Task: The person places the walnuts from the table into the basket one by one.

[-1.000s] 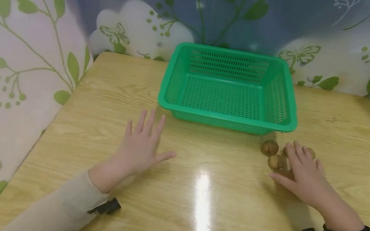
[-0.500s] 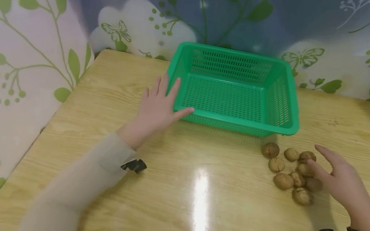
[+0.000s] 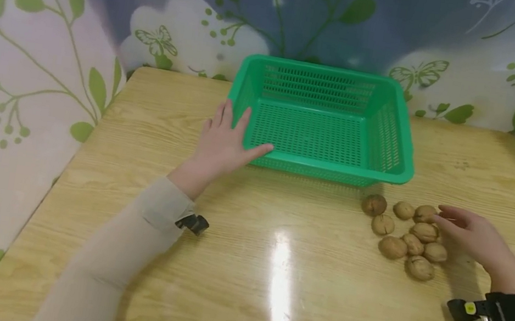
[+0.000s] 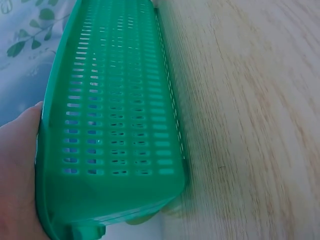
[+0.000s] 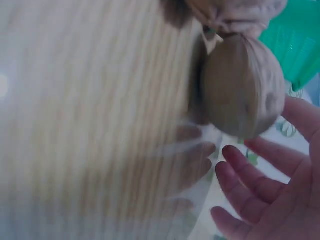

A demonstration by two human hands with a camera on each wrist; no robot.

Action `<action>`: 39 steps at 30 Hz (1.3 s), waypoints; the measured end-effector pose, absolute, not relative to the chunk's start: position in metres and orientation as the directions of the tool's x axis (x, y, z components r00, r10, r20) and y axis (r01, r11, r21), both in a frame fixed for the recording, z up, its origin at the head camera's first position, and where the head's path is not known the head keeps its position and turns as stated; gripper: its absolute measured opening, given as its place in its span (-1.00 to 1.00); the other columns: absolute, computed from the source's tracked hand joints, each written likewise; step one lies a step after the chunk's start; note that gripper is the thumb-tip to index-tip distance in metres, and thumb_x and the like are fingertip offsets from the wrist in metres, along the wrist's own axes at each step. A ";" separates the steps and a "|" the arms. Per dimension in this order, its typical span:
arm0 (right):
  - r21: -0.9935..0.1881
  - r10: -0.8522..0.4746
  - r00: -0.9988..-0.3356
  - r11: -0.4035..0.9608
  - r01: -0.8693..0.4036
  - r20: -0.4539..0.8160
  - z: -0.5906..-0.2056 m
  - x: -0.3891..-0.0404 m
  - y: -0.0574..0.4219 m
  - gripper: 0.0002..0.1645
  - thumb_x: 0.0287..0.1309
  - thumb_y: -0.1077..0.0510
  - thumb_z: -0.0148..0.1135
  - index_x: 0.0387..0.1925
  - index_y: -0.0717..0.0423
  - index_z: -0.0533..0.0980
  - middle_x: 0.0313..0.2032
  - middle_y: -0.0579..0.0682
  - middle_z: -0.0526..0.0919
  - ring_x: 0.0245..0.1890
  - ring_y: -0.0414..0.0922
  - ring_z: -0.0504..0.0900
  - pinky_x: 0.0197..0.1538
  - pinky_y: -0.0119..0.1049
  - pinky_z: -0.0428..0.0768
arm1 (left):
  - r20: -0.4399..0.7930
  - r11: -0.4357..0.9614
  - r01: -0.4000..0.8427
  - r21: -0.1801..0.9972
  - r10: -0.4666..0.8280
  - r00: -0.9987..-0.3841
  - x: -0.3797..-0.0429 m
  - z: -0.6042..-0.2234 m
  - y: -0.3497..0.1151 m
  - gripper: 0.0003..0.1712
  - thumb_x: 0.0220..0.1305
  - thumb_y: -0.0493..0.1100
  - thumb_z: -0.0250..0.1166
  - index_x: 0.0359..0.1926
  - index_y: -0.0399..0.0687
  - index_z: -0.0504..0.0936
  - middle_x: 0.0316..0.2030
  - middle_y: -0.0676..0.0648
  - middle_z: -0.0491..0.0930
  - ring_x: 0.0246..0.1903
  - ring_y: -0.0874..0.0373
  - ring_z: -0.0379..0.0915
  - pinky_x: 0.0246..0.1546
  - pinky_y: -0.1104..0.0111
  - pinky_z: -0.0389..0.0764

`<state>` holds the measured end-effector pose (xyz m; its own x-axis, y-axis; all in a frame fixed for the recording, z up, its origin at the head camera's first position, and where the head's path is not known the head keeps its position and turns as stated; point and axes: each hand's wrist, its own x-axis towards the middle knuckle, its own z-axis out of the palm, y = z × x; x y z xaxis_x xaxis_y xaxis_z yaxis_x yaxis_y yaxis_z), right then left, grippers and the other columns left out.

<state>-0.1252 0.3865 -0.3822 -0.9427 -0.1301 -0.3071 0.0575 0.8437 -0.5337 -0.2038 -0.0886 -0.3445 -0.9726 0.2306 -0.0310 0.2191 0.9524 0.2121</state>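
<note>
My left hand (image 3: 220, 146) rests at the near left corner of a green plastic basket (image 3: 307, 164), fingers straight and spread along the left rim, thumb over the front rim. The left wrist view shows part of this hand beside the rim and the slotted basket wall (image 4: 117, 192). On the table, several brown walnuts (image 3: 392, 248) lie in a loose cluster. At its right side is my right hand (image 3: 478, 238), thumb and forefinger tips right at the edge of the far right walnut (image 3: 423, 213). In the right wrist view, fingers (image 5: 250, 182) spread loosely by a walnut (image 5: 237, 87).
The basket stands at the back of the wooden table (image 3: 230, 278), close to a leaf-patterned cloth (image 3: 193, 23). More of the patterned covering runs along the left side. Each wrist wears a black strapped device, the right wrist device (image 3: 513, 318) being the bulkier in view.
My left hand has moved forward from bare table to the basket's corner. My right hand has drawn off the walnuts to the right, uncovering them, then its fingertips have come to the far right walnut.
</note>
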 end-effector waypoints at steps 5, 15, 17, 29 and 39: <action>-0.467 -0.133 -0.935 0.883 0.039 -0.329 -0.378 -0.131 0.373 -0.15 0.35 -0.17 -0.10 0.23 0.57 0.13 0.04 0.58 0.33 0.03 0.44 0.31 -0.03 0.23 0.33 | -0.037 0.954 0.220 0.205 0.232 -0.972 -0.202 -0.343 -0.090 0.22 -0.02 0.69 -0.35 0.47 -0.01 -0.16 0.41 -0.34 -0.40 0.39 -0.16 -0.47 0.28 -0.08 -0.10; -0.451 -0.099 -0.924 0.888 0.084 -0.368 -0.379 -0.139 0.367 -0.06 0.28 -0.24 -0.05 0.16 0.63 0.16 0.04 0.59 0.30 0.04 0.46 0.28 -0.01 0.21 0.33 | -0.024 0.954 0.228 0.196 0.237 -0.971 -0.200 -0.343 -0.092 0.19 0.02 0.66 -0.32 0.47 -0.02 -0.16 0.40 -0.36 -0.38 0.39 -0.18 -0.45 0.29 -0.06 -0.10; -0.459 -0.095 -0.928 0.884 0.087 -0.360 -0.379 -0.138 0.367 -0.10 0.30 -0.22 -0.05 0.15 0.62 0.18 0.05 0.59 0.30 0.04 0.45 0.28 -0.01 0.21 0.33 | -0.026 0.955 0.227 0.193 0.236 -0.971 -0.199 -0.343 -0.091 0.19 0.03 0.66 -0.31 0.47 -0.02 -0.16 0.40 -0.36 -0.37 0.39 -0.18 -0.45 0.29 -0.05 -0.10; -0.576 0.045 -0.982 0.805 0.144 -0.183 -0.365 -0.121 0.363 -0.10 0.28 -0.21 -0.01 0.27 0.50 0.11 0.08 0.53 0.31 0.08 0.41 0.25 -0.07 0.22 0.31 | -0.018 0.948 0.236 0.212 0.245 -0.969 -0.197 -0.344 -0.088 0.20 0.01 0.67 -0.32 0.47 -0.01 -0.18 0.41 -0.35 -0.38 0.39 -0.17 -0.46 0.29 -0.07 -0.10; -0.708 0.150 -0.987 0.690 0.151 -0.065 -0.339 -0.116 0.345 -0.11 0.22 -0.24 0.04 0.40 0.16 0.08 0.17 0.03 0.38 0.30 0.17 0.14 0.15 0.13 0.25 | -0.009 0.949 0.221 0.225 0.229 -0.973 -0.194 -0.347 -0.092 0.18 0.04 0.65 -0.27 0.47 -0.01 -0.16 0.41 -0.34 -0.39 0.39 -0.16 -0.48 0.29 -0.08 -0.11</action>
<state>-0.1158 0.3451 -0.3392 -0.9866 0.1500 -0.0647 0.1513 0.6901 -0.7077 -0.1936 -0.0917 -0.3466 -0.9733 0.2293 -0.0093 0.2214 0.9489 0.2248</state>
